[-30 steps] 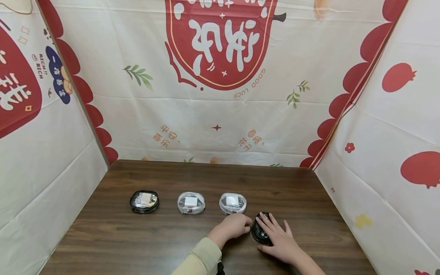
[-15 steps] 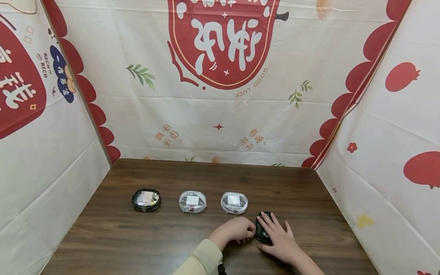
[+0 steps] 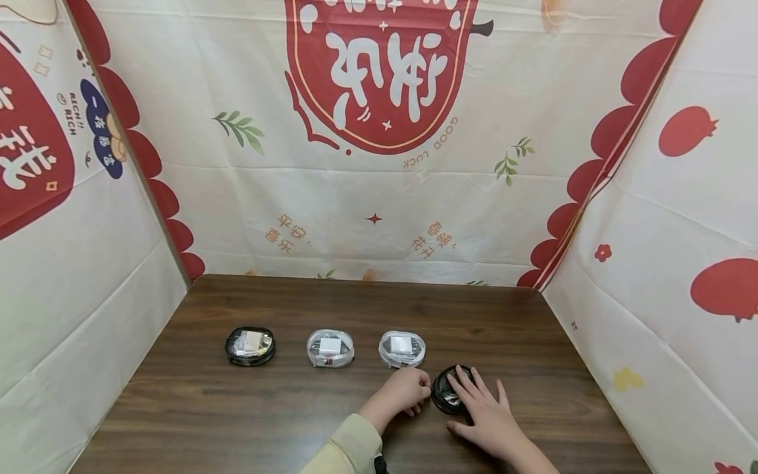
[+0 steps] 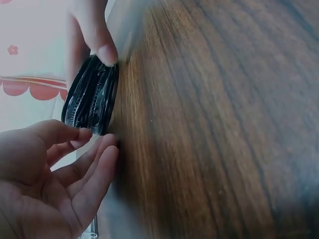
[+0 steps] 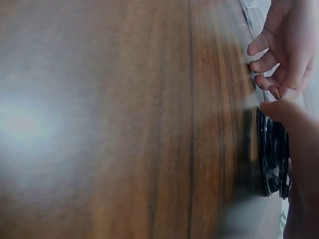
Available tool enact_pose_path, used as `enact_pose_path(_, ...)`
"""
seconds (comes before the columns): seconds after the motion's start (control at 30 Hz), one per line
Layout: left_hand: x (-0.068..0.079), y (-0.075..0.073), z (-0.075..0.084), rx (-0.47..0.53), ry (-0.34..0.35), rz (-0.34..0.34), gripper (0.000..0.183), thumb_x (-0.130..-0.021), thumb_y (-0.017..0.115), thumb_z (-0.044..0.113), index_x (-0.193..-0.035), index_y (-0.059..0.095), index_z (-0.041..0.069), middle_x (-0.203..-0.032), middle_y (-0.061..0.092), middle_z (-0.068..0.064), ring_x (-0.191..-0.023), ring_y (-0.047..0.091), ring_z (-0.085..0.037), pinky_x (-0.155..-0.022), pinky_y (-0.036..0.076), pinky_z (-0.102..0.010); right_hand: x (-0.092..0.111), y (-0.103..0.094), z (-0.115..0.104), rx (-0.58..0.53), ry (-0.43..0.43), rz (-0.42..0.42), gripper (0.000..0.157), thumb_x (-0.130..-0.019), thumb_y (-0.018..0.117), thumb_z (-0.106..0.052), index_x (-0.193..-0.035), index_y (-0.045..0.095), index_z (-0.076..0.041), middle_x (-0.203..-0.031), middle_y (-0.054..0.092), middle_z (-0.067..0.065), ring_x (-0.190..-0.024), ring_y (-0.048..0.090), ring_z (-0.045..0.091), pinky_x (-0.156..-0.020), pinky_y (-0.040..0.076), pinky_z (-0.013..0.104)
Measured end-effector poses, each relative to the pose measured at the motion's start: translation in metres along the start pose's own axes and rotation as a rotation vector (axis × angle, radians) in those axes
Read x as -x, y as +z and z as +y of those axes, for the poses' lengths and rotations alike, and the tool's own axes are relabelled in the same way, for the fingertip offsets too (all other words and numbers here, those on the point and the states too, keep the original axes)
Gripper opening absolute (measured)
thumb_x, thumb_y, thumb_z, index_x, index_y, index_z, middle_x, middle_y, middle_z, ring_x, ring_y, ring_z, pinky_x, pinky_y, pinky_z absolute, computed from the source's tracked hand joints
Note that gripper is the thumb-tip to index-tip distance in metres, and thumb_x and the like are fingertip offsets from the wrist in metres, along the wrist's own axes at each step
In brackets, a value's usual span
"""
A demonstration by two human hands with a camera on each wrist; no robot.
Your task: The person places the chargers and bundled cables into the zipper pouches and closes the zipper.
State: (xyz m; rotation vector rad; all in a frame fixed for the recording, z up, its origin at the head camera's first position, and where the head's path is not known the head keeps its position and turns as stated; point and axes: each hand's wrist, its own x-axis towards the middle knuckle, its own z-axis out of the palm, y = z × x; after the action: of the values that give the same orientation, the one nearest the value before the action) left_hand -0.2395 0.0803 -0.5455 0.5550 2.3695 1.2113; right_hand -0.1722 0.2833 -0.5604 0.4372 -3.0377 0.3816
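A small oval black-trimmed zippered pouch [image 3: 441,395] lies on the table at right of centre. My right hand [image 3: 491,421] rests on it with straight, spread fingers, its thumb at the near side. My left hand [image 3: 404,390] is at the pouch's left end. In the left wrist view, rows of zipper teeth show along the pouch [image 4: 92,94], and the left thumb and index finger [image 4: 57,132] pinch at the end of the zipper; the pull is hidden. In the right wrist view, the pouch [image 5: 274,154] sits under the right hand, with the left fingertips beside it.
Behind the hands stand two white-trimmed clear pouches [image 3: 330,349] [image 3: 402,349], each showing a white block. Farther left lies another black-trimmed pouch [image 3: 250,345] with items inside. Printed cloth walls [image 3: 379,197] enclose the dark wooden table [image 3: 237,421] at the back and both sides.
The black-trimmed pouch under my right hand has turned slightly, and more of its clear top shows. My left fingers have drawn back a little to the left. The other pouches stay put.
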Motion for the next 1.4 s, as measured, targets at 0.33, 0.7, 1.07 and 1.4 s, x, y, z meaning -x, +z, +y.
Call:
enact_pose_path(0.33, -0.002, 0.001, 0.001, -0.067, 0.032, 0.081, 0.018, -0.096, 0.060, 0.011, -0.078, 0.061, 0.008, -0.054, 0.052, -0.003, -0.043, 0.053, -0.015, -0.037, 0.044, -0.026, 0.015, -0.003, -0.003, 0.028, -0.022, 0.001, 0.082, -0.081, 0.068, -0.060, -0.147, 0.044, -0.019, -0.157, 0.029, 0.008, -0.142, 0.023, 0.037, -0.101, 0.010, 0.074)
enact_pose_path(0.7, -0.006, 0.004, -0.003, -0.071, 0.058, 0.085, 0.019, -0.098, 0.057, 0.011, -0.080, 0.061, 0.006, -0.057, 0.051, -0.002, -0.044, 0.051, -0.013, -0.040, 0.044, -0.025, 0.003, 0.004, -0.006, 0.017, -0.014, 0.019, 0.089, -0.078, 0.071, -0.059, -0.151, 0.038, -0.022, -0.158, 0.025, 0.008, -0.142, 0.022, 0.038, -0.099, 0.011, 0.076)
enact_pose_path(1.07, -0.003, 0.000, -0.005, -0.157, 0.098, 0.057, 0.022, -0.096, 0.059, 0.008, -0.074, 0.058, 0.007, -0.054, 0.048, 0.001, -0.043, 0.048, -0.010, -0.039, 0.043, -0.022, 0.001, 0.007, -0.007, -0.014, -0.006, 0.014, 0.089, -0.078, 0.068, -0.064, -0.151, 0.038, -0.023, -0.158, 0.026, 0.009, -0.141, 0.024, 0.039, -0.097, 0.012, 0.077)
enact_pose_path(1.4, 0.005, -0.002, -0.001, -0.356, 0.182, 0.002, 0.021, -0.095, 0.061, 0.011, -0.074, 0.063, 0.012, -0.054, 0.047, 0.008, -0.039, 0.044, -0.004, -0.042, 0.040, -0.018, -0.001, 0.004, -0.009, -0.024, -0.009, 0.030, 0.088, -0.078, 0.069, -0.062, -0.149, 0.041, -0.020, -0.157, 0.028, 0.010, -0.141, 0.026, 0.040, -0.097, 0.013, 0.078)
